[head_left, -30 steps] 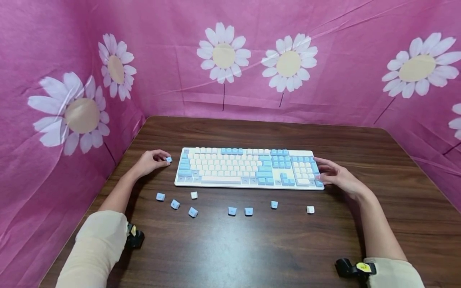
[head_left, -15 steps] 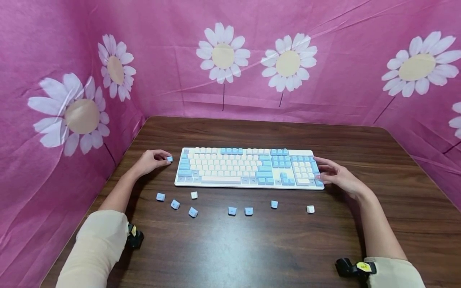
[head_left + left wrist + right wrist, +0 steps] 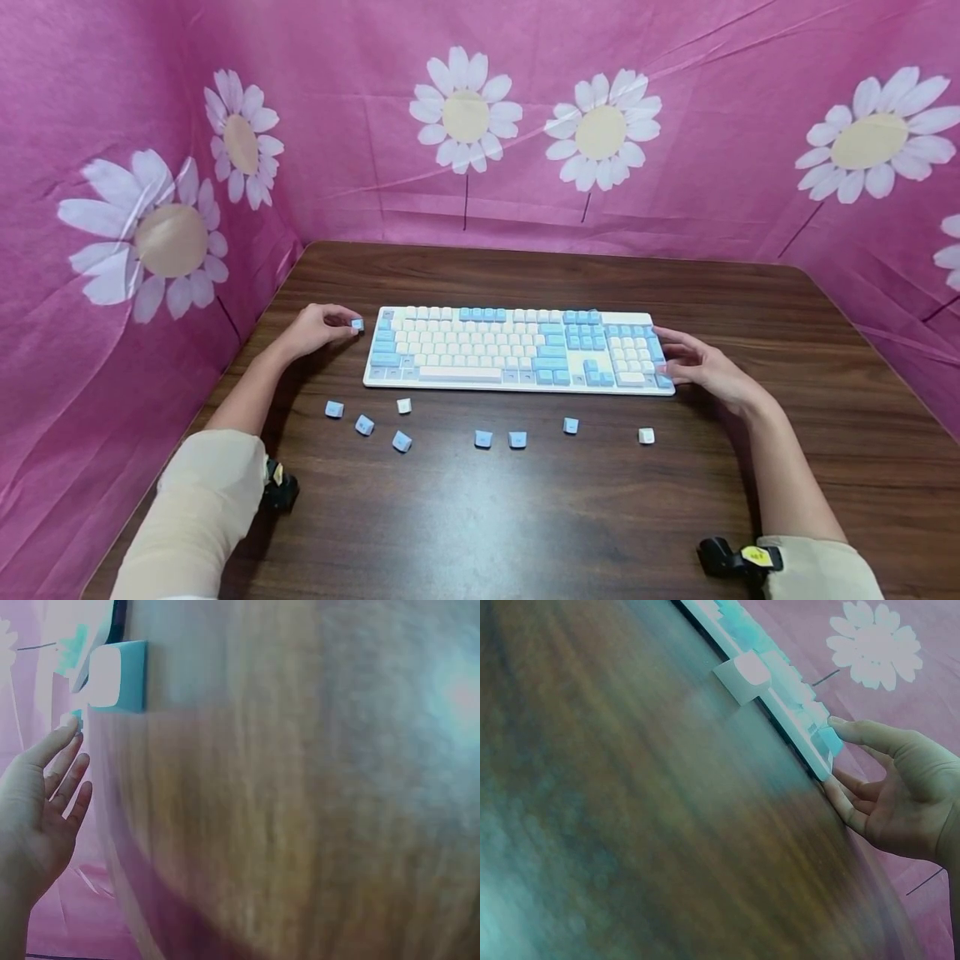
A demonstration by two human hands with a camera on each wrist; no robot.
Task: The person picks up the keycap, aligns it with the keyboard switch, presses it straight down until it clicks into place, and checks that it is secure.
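Observation:
My left hand (image 3: 313,328) pinches a small blue keycap (image 3: 357,324) between thumb and fingertips, just left of the keyboard. In the left wrist view the thumb and index finger meet at that keycap (image 3: 77,718), while the other fingers extend loosely. The white and light-blue keyboard (image 3: 480,374) lies across the middle of the table. At its right end, my right hand (image 3: 708,373) grips the edge. The right wrist view has the thumb on a blue corner key and the other fingers bent against the side of the keyboard (image 3: 795,735).
Loose keycaps lie in front of the keyboard: several blue ones, such as one blue keycap (image 3: 483,439), a white keycap (image 3: 404,406) at left and another white keycap (image 3: 647,436) at right. Behind the wooden table (image 3: 480,525) hangs a pink flowered cloth (image 3: 337,125).
My left hand, with the pinched keycap, has moved slightly up and right toward the keyboard's top left corner. The right hand and keyboard have not moved.

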